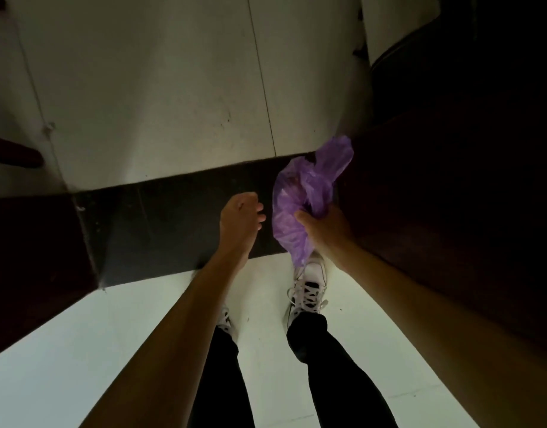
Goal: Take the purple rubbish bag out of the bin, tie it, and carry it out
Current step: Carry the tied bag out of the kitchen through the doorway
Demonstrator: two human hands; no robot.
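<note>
The purple rubbish bag [300, 196] hangs in front of me, crumpled, with its loose top sticking up and its lower end dangling over my right shoe. My right hand [323, 225] is shut on the bag near its middle. My left hand [239, 216] hovers just left of the bag, holding nothing, fingers loosely curled and apart, not touching the plastic. No bin is in view.
I stand on a bright white floor [96, 350] at a dark threshold strip [173, 223]; paler tiled floor [173, 88] lies beyond. A dark door or wall [467, 180] fills the right side, dark wood [28, 257] the left. My white shoes [309, 285] and black trousers show below.
</note>
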